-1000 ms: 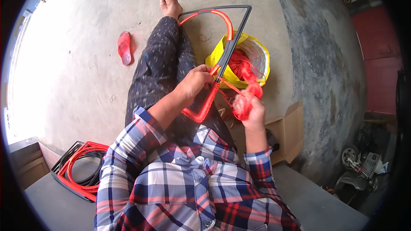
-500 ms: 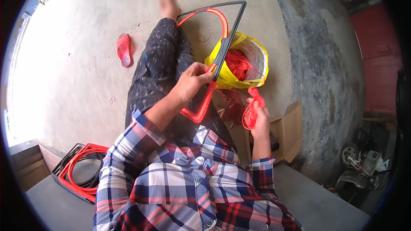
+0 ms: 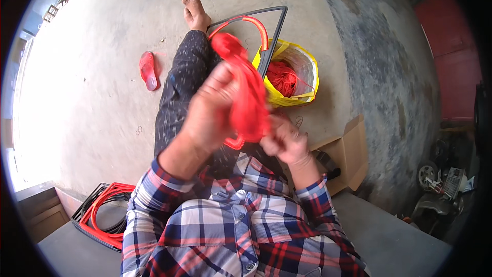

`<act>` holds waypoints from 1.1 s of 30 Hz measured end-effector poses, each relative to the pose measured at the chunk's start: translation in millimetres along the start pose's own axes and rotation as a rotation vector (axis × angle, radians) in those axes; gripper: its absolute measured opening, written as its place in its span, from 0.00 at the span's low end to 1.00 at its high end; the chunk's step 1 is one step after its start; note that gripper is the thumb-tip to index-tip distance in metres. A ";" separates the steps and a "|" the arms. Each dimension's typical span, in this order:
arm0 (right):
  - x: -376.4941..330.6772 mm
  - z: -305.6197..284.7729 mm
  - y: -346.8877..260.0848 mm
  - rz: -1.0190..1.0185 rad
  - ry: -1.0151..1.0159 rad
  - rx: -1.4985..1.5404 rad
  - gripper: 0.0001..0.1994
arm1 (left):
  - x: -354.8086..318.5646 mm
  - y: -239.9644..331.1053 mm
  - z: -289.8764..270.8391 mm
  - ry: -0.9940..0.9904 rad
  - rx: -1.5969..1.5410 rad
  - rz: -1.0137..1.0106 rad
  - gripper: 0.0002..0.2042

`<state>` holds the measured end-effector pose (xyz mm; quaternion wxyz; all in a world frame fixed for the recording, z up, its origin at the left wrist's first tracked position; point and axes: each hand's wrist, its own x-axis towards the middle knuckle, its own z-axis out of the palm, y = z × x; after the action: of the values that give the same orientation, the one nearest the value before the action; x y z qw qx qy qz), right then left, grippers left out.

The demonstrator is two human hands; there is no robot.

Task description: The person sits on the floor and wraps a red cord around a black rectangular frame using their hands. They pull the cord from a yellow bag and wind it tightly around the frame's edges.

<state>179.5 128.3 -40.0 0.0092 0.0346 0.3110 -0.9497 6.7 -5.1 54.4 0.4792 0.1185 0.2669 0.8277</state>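
A long bundle of red cord [image 3: 248, 92], smeared by motion, hangs over my lap. My left hand [image 3: 207, 110] is closed at its upper left side, fingers partly hidden behind the cord. At its lower end my right hand [image 3: 287, 141] is also closed, fingertips against the cord. Behind the bundle stands a black angular frame [image 3: 279, 23] with a curved inner bar [image 3: 260, 26] wrapped in red and orange. The frame's lower part is mostly covered by the bundle and my hands; a red-wrapped corner [image 3: 234, 142] shows beneath.
A yellow bag [image 3: 311, 69] holding red cord [image 3: 283, 78] stands right of my legs. Nearer is an open cardboard box [image 3: 353, 151]. Black and red frames [image 3: 105, 210] lie on the grey bench at left. A red slipper [image 3: 148, 71] sits on the floor.
The cord bundle has moved left and up, from my right hand to between both hands. My left hand has let go of the frame. My right hand has come inward.
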 end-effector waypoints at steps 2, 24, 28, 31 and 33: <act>10.5 -26.7 -15.1 -0.169 0.111 0.061 0.24 | 5.5 28.6 -18.5 -0.016 0.215 0.129 0.13; -47.4 -31.7 -79.2 -0.662 0.269 -0.180 0.17 | 46.0 -40.2 -102.4 0.170 0.854 -0.307 0.15; -117.1 -45.0 -112.7 -0.779 0.267 -0.067 0.14 | 45.6 -63.6 -91.4 0.201 0.736 -0.443 0.10; -127.4 -50.7 -118.2 -0.760 0.415 -0.043 0.13 | 40.2 -61.2 -80.4 0.214 0.760 -0.430 0.09; -102.3 -34.1 -97.7 -0.603 0.436 -0.052 0.12 | 39.1 -60.8 -79.0 0.220 0.765 -0.425 0.09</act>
<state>279.8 226.8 -2.4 -0.3366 0.1427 0.3261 -0.8718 -4.8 26.6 -47.2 0.5289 0.1408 0.6215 0.5606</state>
